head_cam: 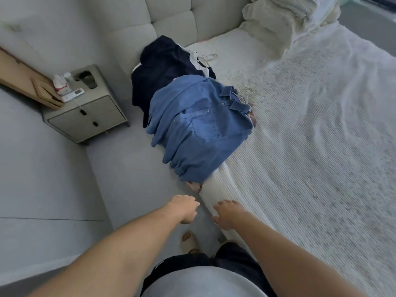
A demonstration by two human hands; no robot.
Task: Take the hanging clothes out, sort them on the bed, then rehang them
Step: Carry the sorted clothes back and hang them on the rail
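Head view, the only one: both arms reach from the bottom of the frame toward the bed's [310,146] near edge. The left hand [185,211], lower centre, has its fingers curled under, though whether they pinch any cloth I cannot tell. The right hand [228,214] sits just beside it with its fingers resting on a white ribbed garment [216,189], grip unclear too. That garment's long axis runs from the hands up toward frame centre, where it slips beneath the blue denim shirt [197,129]. Beyond that, toward the headboard at upper centre, lies a navy pile [158,71] with pale hangers [209,58] poking out. The right hand is nearer the white piece, so a pull along that axis looks likeliest.
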